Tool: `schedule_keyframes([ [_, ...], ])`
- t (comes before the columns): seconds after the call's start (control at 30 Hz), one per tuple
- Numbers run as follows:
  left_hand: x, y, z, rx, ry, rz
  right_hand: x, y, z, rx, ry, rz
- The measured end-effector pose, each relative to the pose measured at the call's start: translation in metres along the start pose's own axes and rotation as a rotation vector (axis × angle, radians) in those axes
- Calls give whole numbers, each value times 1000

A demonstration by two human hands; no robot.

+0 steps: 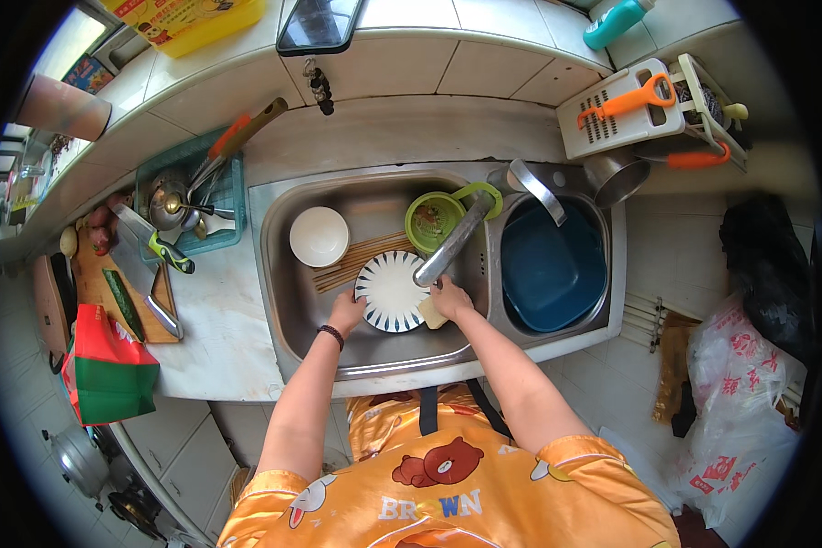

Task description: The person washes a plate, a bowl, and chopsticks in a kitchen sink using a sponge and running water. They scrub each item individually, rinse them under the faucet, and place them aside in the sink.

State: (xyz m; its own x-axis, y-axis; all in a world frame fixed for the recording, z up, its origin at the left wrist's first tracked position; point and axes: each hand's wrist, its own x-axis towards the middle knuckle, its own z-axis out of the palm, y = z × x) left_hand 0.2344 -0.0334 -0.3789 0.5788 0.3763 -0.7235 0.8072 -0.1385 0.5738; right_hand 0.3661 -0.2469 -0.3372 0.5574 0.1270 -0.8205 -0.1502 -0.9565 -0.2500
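Observation:
A white plate with dark blue dashes around its rim (pixel 392 291) is held over the large basin of a steel sink (pixel 377 366). My left hand (pixel 347 312) grips its left edge. My right hand (pixel 450 299) is at its right side, with a pale yellow sponge (pixel 432 313) against the plate's lower right edge. The faucet spout (pixel 452 240) reaches over the plate's upper right. Behind the plate lie wooden chopsticks (pixel 363 255), beside a white bowl (pixel 319 237). A green strainer (pixel 433 219) with food scraps sits under the faucet.
Blue basins (pixel 553 267) fill the small right sink bowl. Left on the counter are a teal basket of utensils (pixel 229 236), a cleaver (pixel 133 260), a green-handled knife (pixel 144 229) and a cucumber (pixel 123 303) on a cutting board (pixel 157 329). A grater (pixel 616 113) stands behind, right.

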Motion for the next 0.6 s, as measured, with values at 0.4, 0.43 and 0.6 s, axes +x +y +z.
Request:
schedule_keyframes([
  [0.4, -25, 51, -32, 294, 88, 198, -37, 3, 4, 643, -109, -94],
  [0.43, -29, 60, -38, 341, 99, 224, -41, 5, 2, 664, -112, -115],
  [0.6, -47, 114, -58, 410, 56, 262, -63, -3, -23, 714, -18, -136],
])
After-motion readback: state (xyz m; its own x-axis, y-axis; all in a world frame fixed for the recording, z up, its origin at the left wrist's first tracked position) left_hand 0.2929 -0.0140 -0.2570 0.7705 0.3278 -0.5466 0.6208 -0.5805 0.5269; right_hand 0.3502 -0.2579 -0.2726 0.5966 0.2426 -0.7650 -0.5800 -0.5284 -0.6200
